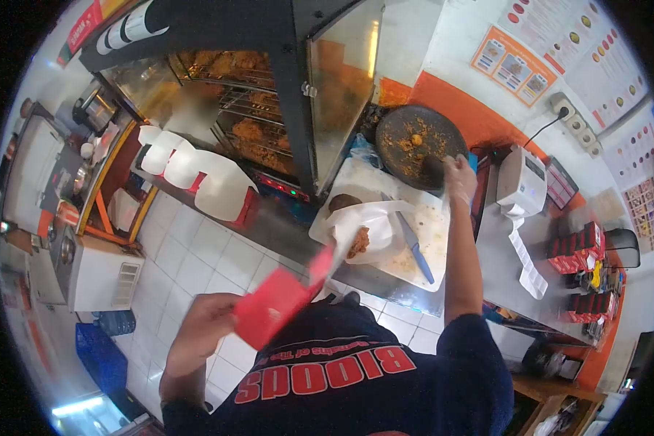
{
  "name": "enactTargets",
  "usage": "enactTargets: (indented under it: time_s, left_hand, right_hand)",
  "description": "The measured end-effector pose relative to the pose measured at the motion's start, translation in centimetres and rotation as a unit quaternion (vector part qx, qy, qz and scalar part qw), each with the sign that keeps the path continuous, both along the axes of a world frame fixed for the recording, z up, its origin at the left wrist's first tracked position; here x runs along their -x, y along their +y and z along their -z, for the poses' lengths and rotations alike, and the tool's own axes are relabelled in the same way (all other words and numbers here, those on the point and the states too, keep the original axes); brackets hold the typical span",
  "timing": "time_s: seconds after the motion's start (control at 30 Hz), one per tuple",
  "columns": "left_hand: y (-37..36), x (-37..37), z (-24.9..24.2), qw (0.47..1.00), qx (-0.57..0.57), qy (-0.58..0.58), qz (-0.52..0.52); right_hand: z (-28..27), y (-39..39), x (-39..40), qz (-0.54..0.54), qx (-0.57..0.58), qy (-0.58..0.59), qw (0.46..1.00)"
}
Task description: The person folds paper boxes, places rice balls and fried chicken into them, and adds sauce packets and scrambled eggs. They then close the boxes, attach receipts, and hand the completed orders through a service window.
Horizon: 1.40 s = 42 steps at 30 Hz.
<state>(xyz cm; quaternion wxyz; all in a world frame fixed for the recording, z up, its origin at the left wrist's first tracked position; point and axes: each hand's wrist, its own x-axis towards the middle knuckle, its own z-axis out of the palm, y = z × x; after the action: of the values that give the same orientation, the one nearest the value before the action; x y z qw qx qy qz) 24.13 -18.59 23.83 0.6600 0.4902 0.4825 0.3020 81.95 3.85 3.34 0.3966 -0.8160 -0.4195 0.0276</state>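
Observation:
My left hand (207, 320) grips a red cardboard box (272, 305) with an open flap, in front of my shirt. At the stone mortar (407, 134), smeared with orange-brown paste, my right hand (458, 178) wears a clear glove. Its fingers are closed round a dark stone pestle (433, 171) at the mortar's right edge. Between my hands, an opened white-lined box (385, 243) with a brown fried piece (359, 242) lies on the white cutting board (414, 272). A blue-handled knife (418, 254) lies beside it.
Several white-lined boxes (221, 185) line the counter left, below a display cabinet (301, 87) of fried food with its glass door open. Right of the board are a white printer (521, 182) with a trailing paper strip (525, 258) and stacked red boxes (578, 247).

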Motion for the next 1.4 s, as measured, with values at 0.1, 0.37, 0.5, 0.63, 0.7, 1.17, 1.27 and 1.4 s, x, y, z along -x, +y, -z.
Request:
enactTargets:
  time_s: [0.1,0.37,0.5,0.63,0.7,1.17,1.27,1.4]
  left_hand:
    - [-1.0,-1.0,-2.8,0.967,-0.222,-0.051,-0.117]
    - [4.4,-17.3,2.3,0.864,-0.392,0.045,0.313]
    - [5.9,-22.5,6.1,0.852,-0.279,-0.013,0.443]
    - [6.0,-23.5,7.5,0.857,-0.146,-0.103,0.484]
    - [6.3,-23.4,6.8,0.860,-0.164,-0.054,0.479]
    - [5.0,-13.0,-1.9,0.866,-0.488,-0.050,-0.095]
    - [3.4,-9.7,0.9,0.871,-0.485,-0.004,-0.072]
    - [-0.1,-5.8,4.4,0.977,-0.157,-0.139,-0.045]
  right_hand:
    - [-4.6,-10.0,3.7,-0.062,-0.119,0.304,0.943]
    - [-11.6,-27.7,23.6,-0.228,-0.335,0.664,0.629]
    - [-9.6,-29.6,22.3,-0.187,-0.261,0.610,0.724]
    - [-9.5,-31.1,22.7,-0.154,-0.270,0.633,0.709]
    - [-9.3,-31.3,22.9,-0.157,-0.236,0.617,0.734]
    - [-5.8,-13.0,12.4,-0.065,-0.188,0.553,0.809]
    - [-10.4,-11.2,13.6,0.005,-0.044,0.496,0.867]
    - [-9.6,-13.5,15.3,0.017,-0.202,0.362,0.910]
